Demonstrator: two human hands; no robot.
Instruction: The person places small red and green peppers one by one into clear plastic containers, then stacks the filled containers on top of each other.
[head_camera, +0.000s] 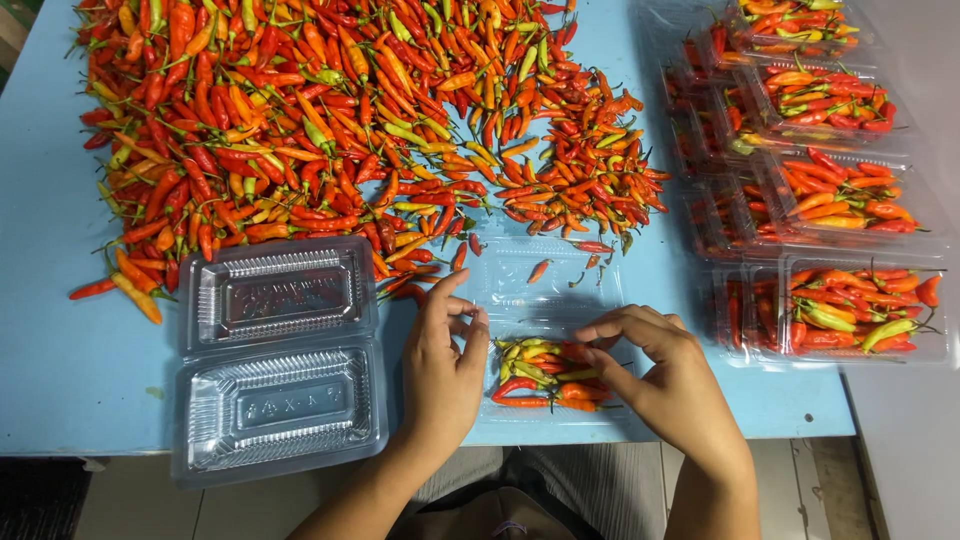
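A clear plastic clamshell box (548, 300) lies open at the table's front edge, its near half holding several red, orange and green chilies (545, 378). My left hand (442, 365) rests at the box's left side, fingers bent against its rim. My right hand (650, 365) is at the right side, fingertips touching the chilies inside. Two or three loose chilies lie on the box's open lid. Whether either hand grips anything is unclear.
A big heap of loose chilies (340, 120) covers the blue table (60, 340). An empty open clamshell box (278, 355) lies at the left front. Several filled, shut boxes (830, 200) are stacked at the right, near the table's right edge.
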